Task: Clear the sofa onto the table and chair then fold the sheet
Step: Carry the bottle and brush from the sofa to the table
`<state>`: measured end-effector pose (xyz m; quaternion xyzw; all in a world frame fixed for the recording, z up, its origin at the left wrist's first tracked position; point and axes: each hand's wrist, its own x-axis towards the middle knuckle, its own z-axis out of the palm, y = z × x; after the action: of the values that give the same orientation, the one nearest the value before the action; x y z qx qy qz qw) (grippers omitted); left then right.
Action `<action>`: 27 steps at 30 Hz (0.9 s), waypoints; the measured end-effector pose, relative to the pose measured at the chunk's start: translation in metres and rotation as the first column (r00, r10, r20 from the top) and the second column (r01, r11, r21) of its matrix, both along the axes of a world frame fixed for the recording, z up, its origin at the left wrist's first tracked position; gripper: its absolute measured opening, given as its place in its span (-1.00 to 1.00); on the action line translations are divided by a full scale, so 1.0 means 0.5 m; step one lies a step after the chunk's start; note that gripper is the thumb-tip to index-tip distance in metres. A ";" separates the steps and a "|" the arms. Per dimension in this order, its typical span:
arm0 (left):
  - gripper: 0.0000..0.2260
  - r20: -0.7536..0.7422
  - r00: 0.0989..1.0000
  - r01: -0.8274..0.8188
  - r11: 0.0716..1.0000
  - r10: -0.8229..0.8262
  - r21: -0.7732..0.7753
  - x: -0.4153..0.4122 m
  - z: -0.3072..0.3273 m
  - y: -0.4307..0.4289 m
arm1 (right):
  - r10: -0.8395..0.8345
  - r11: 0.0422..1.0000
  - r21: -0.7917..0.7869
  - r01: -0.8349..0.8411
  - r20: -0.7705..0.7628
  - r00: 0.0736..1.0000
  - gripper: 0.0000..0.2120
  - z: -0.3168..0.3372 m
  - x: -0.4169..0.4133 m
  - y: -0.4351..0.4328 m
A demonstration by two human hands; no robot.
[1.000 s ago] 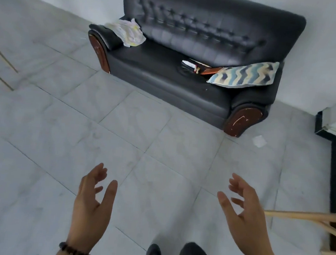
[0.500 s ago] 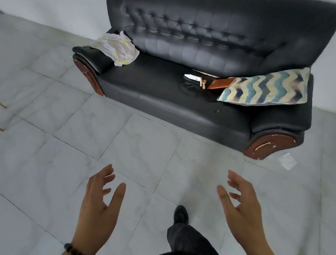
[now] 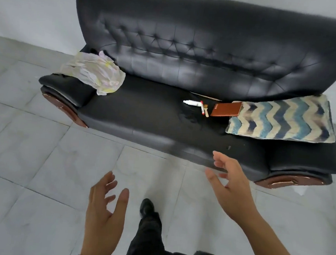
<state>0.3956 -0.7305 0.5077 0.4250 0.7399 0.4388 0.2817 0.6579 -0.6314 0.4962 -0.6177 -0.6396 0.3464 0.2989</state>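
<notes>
Glossy tiled floor (image 3: 38,156) | tufted leather sofa (image 3: 189,54) | crumpled sheet (image 3: 94,72) | both hands (image 3: 105,209) spread, empty

Sofa (image 3: 154,114): black leather-look upholstery, smooth, slight sheen, tufted back; glossy reddish wood panels on arm fronts. Sheet (image 3: 94,73), left arm: thin, crumpled pale cloth. Cushion (image 3: 281,119), right: woven matt fabric. Floor (image 3: 28,155): smooth grey marbled tile.

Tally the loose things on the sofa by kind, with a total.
Crumpled sheet: 1
Zigzag cushion: 1
Brown book: 1
White tube: 1
Small items beside the tube, too small to name: 2
Total: 6
</notes>
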 end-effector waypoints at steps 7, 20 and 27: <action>-0.55 -0.042 0.946 0.321 0.947 -0.322 -0.029 -0.104 0.047 0.407 | -0.305 0.952 -0.011 0.305 -0.074 0.950 -0.60 0.035 -0.053 0.188; -0.51 -0.145 0.770 0.607 0.784 -0.621 -0.130 0.039 -0.028 0.910 | -0.566 0.821 -0.157 0.549 -0.097 0.819 -0.57 -0.072 0.021 0.548; -0.50 -0.088 0.811 0.558 0.810 -0.578 -0.180 0.060 -0.120 1.120 | -0.469 0.864 -0.235 0.446 -0.052 0.881 -0.63 -0.173 0.040 0.786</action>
<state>0.4253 -0.1706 0.4475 0.6349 0.6262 0.2485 0.3781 0.6779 -0.2382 0.4096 -0.7610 -0.4160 0.3657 0.3378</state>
